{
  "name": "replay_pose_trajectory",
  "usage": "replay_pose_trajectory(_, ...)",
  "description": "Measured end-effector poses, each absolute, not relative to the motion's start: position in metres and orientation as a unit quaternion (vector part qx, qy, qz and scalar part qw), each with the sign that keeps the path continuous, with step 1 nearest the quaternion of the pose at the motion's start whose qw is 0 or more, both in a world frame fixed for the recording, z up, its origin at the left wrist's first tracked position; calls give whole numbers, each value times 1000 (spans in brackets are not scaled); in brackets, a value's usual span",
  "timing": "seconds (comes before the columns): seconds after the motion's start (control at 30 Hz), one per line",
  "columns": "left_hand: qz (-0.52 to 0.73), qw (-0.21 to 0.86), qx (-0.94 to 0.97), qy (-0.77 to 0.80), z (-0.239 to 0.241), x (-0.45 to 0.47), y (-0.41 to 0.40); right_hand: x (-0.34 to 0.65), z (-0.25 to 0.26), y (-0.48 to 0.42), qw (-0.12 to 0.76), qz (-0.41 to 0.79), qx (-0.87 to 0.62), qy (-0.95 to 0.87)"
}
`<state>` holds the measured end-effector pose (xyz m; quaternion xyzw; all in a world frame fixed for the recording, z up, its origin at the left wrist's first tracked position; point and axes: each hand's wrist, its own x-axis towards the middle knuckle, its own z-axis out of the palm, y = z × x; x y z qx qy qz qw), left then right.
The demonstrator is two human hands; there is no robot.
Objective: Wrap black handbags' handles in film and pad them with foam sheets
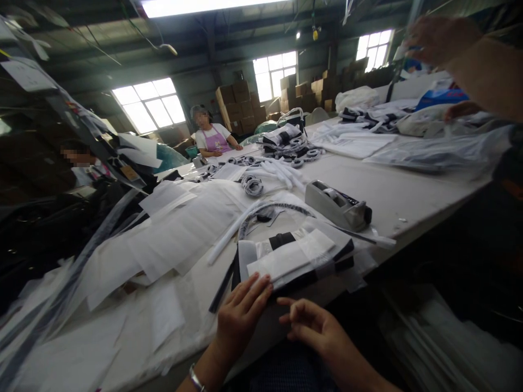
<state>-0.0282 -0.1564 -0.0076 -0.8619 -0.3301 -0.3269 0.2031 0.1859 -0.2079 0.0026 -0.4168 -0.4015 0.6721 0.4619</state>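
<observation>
A dark handbag (281,239), partly covered with white wrapping sheets (292,258), lies at the table's front edge. Its long curved handle (245,220) is wrapped in clear film and loops behind it. My left hand (245,305) rests on the near left corner of the white sheets, fingers stretched out. Just in front of the bag, my right hand (312,324) hovers apart from it with fingers loosely bent and spread; nothing shows in them. Behind the bag stands a grey tape dispenser (337,207).
White sheets (188,223) spread over the left of the table (412,193). Rolled straps (252,185), white tubes (281,171) and stacked bags (281,136) lie farther back. Another person's arm (482,65) reaches in at right over a plastic bag (445,149). A person in a purple apron (216,140) works opposite.
</observation>
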Motion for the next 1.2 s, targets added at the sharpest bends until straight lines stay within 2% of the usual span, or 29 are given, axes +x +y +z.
replay_pose_trajectory(0.1, -334, 208, -854, -341, -9, -27, -157, 216, -22, -208, 480, 511, -520, -489)
replay_pose_trajectory(0.17, -337, 210, -850, -347, -8, -26, -157, 230, -42, -209, 467, 467, -569, -489)
replay_pose_trajectory(0.33, -335, 205, -849, -354, -2, -25, -156, 222, -71, -204, 444, 534, -545, -470)
replay_pose_trajectory(0.63, -345, 206, -841, -362, 7, -17, -155, 188, -61, -208, 439, 626, -509, -395)
replay_pose_trajectory(0.8, -341, 213, -841, -361, -5, -16, -158, 187, -78, -217, 407, 668, -494, -380)
replay_pose_trajectory(0.93, -349, 220, -837, -358, -16, -13, -162, 189, -70, -218, 371, 705, -466, -384)
replay_pose_trajectory(1.2, -352, 201, -835, -373, -14, -9, -166, 210, -51, -220, 415, 689, -425, -416)
